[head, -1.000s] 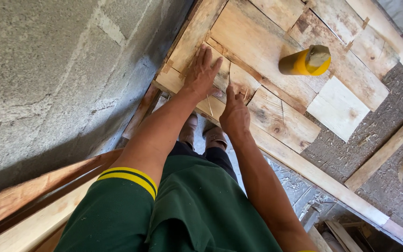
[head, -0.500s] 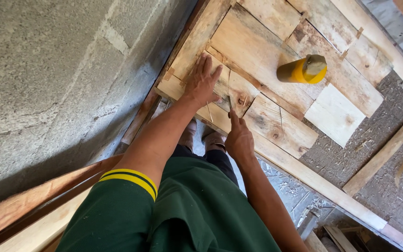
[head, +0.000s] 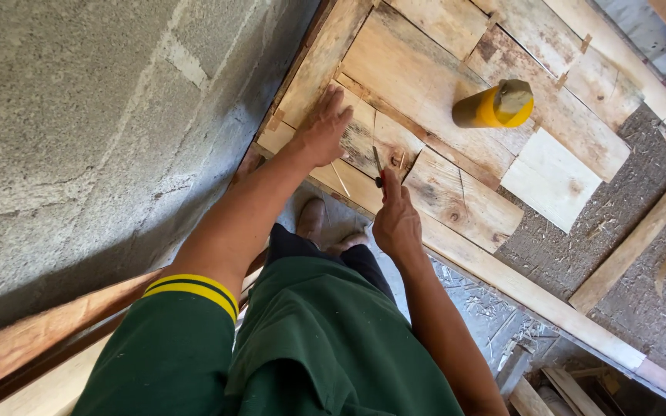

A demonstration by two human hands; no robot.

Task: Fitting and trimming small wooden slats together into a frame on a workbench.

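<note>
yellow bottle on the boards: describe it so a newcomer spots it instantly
Start at the grey block wall, then cross the patchwork of wooden boards beside it. Beyond both hands, the yellow bottle lies on its side, the only bright, rounded thing among flat planks.

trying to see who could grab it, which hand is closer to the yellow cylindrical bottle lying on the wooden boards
Right. The right hand holds a thin tool just below-left of the yellow cylindrical bottle; the left hand presses flat on the wooden boards, farther left.

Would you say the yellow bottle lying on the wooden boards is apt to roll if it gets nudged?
Probably: the yellow bottle lies on its side, and its round body looks free to roll. The uneven joints between the wooden boards might stop it soon. It likely feels rigid rather than floppy.
</note>
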